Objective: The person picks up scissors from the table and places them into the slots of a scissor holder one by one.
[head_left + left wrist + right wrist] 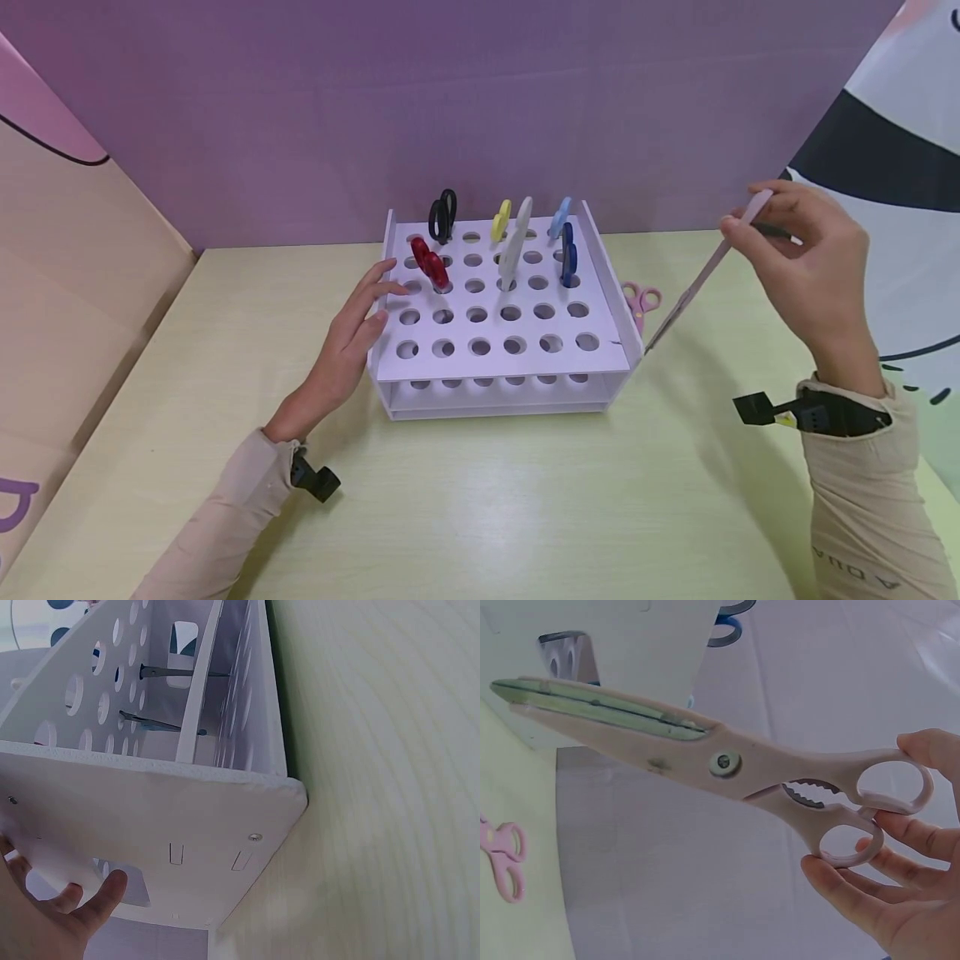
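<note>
My right hand (813, 258) holds a large pale pink pair of kitchen scissors (765, 776) by the finger loops. Its blades slant down toward the rack's front right corner; the right wrist view shows them closed. A white two-tier rack (495, 358) with rows of round holes stands at the middle of the table. My left hand (341, 350) rests against its left side panel, fingers loosely extended over the edge. Scissors stand in the holes: black (442, 217), red (430, 263), yellow (501, 221), white (515, 244), light blue (559, 218) and dark blue (568, 254).
A small pair of pink scissors (640, 301) lies on the table (480, 500) just right of the rack, partly hidden by its side panel. Behind the rack rises a purple backdrop (480, 108). A cream panel (75, 292) borders the table's left side.
</note>
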Demonstrator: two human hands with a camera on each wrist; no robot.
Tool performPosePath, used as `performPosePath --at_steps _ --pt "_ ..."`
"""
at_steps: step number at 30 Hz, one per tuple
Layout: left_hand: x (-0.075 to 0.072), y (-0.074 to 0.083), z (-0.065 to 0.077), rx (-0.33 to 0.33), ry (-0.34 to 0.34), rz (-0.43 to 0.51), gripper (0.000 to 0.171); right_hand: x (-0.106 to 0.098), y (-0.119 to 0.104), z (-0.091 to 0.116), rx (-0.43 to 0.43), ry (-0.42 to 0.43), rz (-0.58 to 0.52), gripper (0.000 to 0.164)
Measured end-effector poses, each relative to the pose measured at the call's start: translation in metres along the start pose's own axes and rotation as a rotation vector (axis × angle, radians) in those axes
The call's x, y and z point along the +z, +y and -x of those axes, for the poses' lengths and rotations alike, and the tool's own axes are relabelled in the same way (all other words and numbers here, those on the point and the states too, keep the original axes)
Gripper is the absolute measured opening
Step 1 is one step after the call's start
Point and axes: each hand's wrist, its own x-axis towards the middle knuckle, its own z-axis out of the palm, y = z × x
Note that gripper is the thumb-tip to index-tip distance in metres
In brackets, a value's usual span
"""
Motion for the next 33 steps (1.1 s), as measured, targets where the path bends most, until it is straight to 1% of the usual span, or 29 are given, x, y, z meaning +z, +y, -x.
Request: performPosePath --at_steps 8,12,16,23,28,32,33 --pt "0.0 0.001 0.0 0.004 0.001 0.001 0.034 0.001 -0.028 0.005 -0.106 0.079 -0.089 0.026" --pt "0.0 0.0 0.0 0.0 0.001 -0.006 0.034 0.001 -0.038 0.009 -0.127 0.102 -0.118 0.028" --pt "0.0 0.0 0.0 0.001 -0.001 -0.001 0.034 0.0 -0.043 0.012 -0.16 0.128 -0.143 0.028" --pt "0.0 0.0 0.0 0.005 0.0 0.003 0.034 -0.003 -0.046 0.012 -0.218 0.175 -0.149 0.03" --pt "0.0 0.0 0.0 0.003 0.001 0.005 0.034 -0.004 -0.051 0.013 -0.253 0.221 -0.193 0.031" --pt "0.0 0.0 0.0 0.003 0.003 0.009 0.034 -0.005 -0.059 0.016 -0.27 0.244 -0.217 0.039" --pt "0.0 0.0 0.0 0.003 0.004 0.01 0.034 -0.005 -0.06 0.017 -0.267 0.251 -0.241 0.041"
